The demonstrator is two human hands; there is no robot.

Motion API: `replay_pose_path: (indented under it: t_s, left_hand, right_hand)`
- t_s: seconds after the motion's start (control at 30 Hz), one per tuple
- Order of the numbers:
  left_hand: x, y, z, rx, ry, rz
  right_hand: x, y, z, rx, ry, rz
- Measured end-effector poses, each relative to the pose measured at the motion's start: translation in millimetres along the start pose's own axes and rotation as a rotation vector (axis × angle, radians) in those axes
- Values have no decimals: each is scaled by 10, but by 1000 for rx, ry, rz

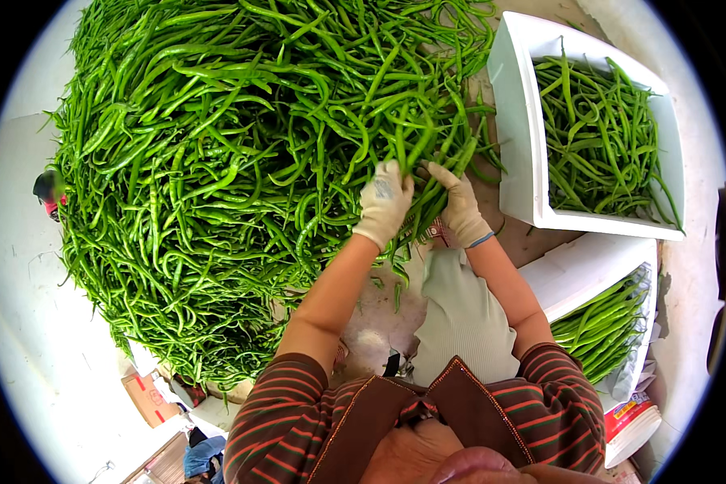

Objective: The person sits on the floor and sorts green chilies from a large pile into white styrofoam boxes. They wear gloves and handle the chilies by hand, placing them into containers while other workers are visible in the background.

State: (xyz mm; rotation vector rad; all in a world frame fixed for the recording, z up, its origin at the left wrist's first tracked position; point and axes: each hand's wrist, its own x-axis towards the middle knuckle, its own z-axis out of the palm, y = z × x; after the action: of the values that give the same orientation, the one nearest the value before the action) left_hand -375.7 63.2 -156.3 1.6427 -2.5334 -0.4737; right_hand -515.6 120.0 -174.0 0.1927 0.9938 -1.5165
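A great heap of long green chili peppers (218,181) fills the left and top of the head view. At the heap's right edge, my left hand (385,199), in a pale work glove, closes around the lower ends of a few green peppers (422,142). Close beside it on the right, my right hand (457,202), in a similar glove with a blue cuff edge, grips a bundle of green peppers (464,156) that slants up to the right. More peppers hang between the two hands. Some fingertips are hidden by peppers.
A white foam box (523,139) of loosely piled peppers stands at the upper right. Below it, another white foam box (587,260) holds peppers lined up side by side. A white and red bucket (632,426) is at the lower right, a cardboard box (148,399) at the lower left. Another person (48,190) is beyond the heap.
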Motion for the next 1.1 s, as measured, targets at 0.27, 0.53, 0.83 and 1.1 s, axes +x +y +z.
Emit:
replay_pose_path:
  t_s: [0.27,0.53,0.83,1.1]
  left_hand:
    - [-9,-83,-126,-907,-540,-41]
    - [1061,-134,449,-1118,-210,-911]
    - [181,-165,133,-632,-21,-293]
    - [1,156,-290,-1259,186,-361]
  right_hand:
    - [-79,-25,-84,-99,-11,91]
    - [-164,-101,-130,138,-529,128]
    - [-305,-354,111,-406,-411,-242]
    - [-277,-488,94,-476,-389,-218]
